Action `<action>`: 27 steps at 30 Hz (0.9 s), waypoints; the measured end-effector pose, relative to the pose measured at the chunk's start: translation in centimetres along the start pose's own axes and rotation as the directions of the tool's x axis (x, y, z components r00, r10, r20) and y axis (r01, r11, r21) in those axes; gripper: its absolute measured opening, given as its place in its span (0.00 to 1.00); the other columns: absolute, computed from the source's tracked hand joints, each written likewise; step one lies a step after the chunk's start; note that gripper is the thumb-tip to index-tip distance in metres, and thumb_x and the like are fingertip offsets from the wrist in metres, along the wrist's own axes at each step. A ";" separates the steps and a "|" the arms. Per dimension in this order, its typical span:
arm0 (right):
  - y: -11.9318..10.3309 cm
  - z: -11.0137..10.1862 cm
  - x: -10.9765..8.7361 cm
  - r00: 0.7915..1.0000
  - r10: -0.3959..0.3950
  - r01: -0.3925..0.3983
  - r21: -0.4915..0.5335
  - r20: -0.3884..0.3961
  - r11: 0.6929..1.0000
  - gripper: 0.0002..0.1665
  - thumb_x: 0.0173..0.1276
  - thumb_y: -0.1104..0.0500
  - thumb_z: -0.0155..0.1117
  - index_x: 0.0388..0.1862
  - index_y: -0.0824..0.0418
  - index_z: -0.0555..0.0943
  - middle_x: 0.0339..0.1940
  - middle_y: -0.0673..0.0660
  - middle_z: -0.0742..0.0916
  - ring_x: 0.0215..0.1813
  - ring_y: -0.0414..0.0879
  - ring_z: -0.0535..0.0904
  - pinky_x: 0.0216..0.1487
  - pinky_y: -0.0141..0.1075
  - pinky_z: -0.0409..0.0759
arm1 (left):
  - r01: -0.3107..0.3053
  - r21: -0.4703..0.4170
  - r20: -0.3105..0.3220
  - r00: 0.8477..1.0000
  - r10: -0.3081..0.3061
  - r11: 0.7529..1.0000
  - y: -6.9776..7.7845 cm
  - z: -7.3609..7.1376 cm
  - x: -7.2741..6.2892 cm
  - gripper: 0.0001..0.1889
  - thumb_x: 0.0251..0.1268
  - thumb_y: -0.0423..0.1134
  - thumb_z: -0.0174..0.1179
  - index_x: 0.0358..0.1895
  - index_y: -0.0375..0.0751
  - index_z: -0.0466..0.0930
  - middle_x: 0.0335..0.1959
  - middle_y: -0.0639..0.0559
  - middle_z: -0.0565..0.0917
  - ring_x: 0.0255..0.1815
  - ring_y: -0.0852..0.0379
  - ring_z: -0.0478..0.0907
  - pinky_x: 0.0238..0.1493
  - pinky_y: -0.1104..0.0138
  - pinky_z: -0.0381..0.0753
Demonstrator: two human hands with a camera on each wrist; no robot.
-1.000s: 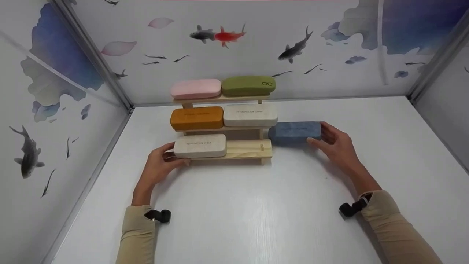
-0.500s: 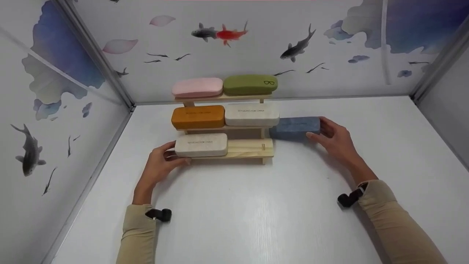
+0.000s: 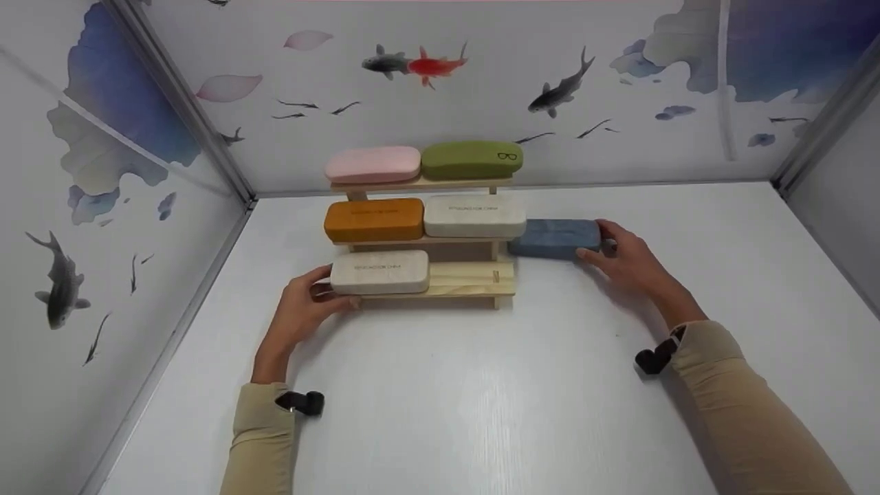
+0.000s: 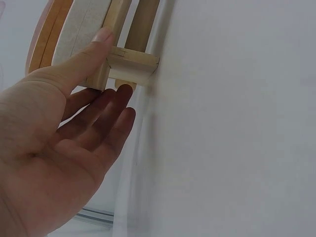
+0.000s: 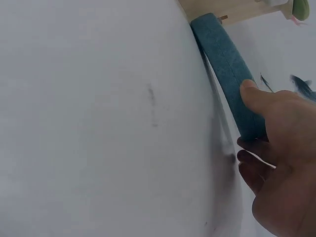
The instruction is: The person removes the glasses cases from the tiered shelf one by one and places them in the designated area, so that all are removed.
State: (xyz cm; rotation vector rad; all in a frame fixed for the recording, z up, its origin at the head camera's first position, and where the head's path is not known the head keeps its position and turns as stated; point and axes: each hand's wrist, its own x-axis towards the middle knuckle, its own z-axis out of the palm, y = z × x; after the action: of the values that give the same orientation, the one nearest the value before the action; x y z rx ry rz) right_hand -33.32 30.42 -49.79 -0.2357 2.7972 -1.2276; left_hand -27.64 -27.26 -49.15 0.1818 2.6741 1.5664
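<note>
My right hand (image 3: 629,261) grips the right end of a blue glasses case (image 3: 555,238), thumb in front and fingers behind. The far end of this case reaches the right side of a three-tier wooden rack (image 3: 471,290), partly hidden behind the white glasses case (image 3: 474,216) on the middle tier. In the right wrist view, the blue case (image 5: 228,69) slants close over the table. At the rack's lower left end, my left hand (image 3: 302,309) holds the bottom shelf, its thumb (image 4: 94,52) along the front edge. A beige glasses case (image 3: 379,272) lies there.
Pink (image 3: 373,165) and green (image 3: 472,160) glasses cases sit side by side on the top tier. An orange glasses case (image 3: 374,220) stands left of the white one. Behind the white table (image 3: 440,399) rises a back wall (image 3: 275,151) painted with fish.
My right hand has moved the blue case slightly back, toward the wall, beside the rack. My left hand keeps its place at the rack's end. The head view has shifted slightly.
</note>
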 end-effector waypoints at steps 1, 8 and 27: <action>0.0 0.0 0.1 1.000 0.009 -0.008 -0.007 0.010 1.000 0.53 0.82 0.39 0.63 0.90 0.65 0.52 0.84 0.72 0.69 0.85 0.68 0.63 0.85 0.64 0.65 | 0.003 -0.003 -0.001 1.000 -0.003 1.000 0.0 0.0 0.0 0.43 0.60 0.44 0.83 0.79 0.46 0.75 0.72 0.46 0.82 0.69 0.46 0.84 0.66 0.61 0.89; 0.1 0.3 0.5 0.999 0.036 -0.036 -0.029 0.033 0.999 0.55 0.85 0.38 0.57 0.91 0.65 0.44 0.87 0.73 0.63 0.88 0.68 0.56 0.88 0.66 0.58 | 0.003 -0.021 0.012 1.000 -0.003 1.000 -0.2 0.1 0.0 0.44 0.60 0.45 0.83 0.79 0.46 0.74 0.73 0.46 0.81 0.69 0.46 0.84 0.63 0.65 0.89; -0.7 0.8 1.1 1.000 0.002 -0.004 -0.118 -0.018 0.993 0.50 0.86 0.46 0.55 0.91 0.65 0.43 0.89 0.73 0.57 0.89 0.71 0.50 0.88 0.71 0.46 | -0.010 -0.010 0.011 1.000 0.010 1.000 -0.2 0.0 0.2 0.42 0.61 0.42 0.82 0.79 0.46 0.74 0.73 0.46 0.81 0.68 0.47 0.85 0.61 0.68 0.89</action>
State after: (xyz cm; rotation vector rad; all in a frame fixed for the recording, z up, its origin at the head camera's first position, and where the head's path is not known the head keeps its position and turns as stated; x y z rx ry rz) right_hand -34.20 29.20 -49.86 -0.2293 2.8877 -1.0708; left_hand -27.82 -27.33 -49.28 0.2028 2.6604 1.5763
